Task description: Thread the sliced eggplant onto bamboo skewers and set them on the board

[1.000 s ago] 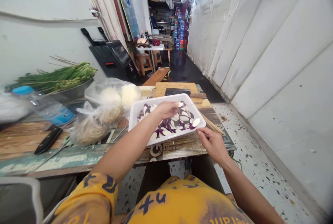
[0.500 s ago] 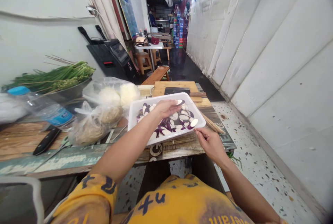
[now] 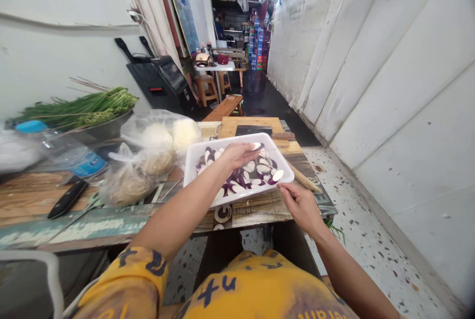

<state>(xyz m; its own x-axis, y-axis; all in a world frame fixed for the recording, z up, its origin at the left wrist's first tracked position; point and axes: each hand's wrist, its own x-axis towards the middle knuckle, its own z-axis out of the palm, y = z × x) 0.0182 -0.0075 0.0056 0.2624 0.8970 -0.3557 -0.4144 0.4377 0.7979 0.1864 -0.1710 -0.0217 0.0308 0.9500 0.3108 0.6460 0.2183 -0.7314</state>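
Note:
A white plastic tray (image 3: 192,160) holds many oval eggplant slices (image 3: 256,181), white-fleshed with purple skin. Over its middle reaches my left hand (image 3: 239,155), with an eggplant slice (image 3: 257,146) held at its fingertips. Just outside the tray's near right corner, my right hand (image 3: 300,201) is closed in a pinch on a thin skewer, which is barely visible. One eggplant slice (image 3: 276,176) sits at the skewer's end, over the tray's corner. Loose bamboo skewers (image 3: 306,178) lie to the right of the tray.
Behind the tray, a cleaver (image 3: 256,130) lies on a wooden cutting board (image 3: 230,123). To the left are tied plastic bags (image 3: 128,180), a water bottle (image 3: 83,160), a black-handled knife (image 3: 67,199) and a bowl of green vegetables (image 3: 89,111). A white wall (image 3: 389,86) runs along the right.
The view has shifted very slightly. Both hands keep nearly the same place and hold, with no other visible movement.

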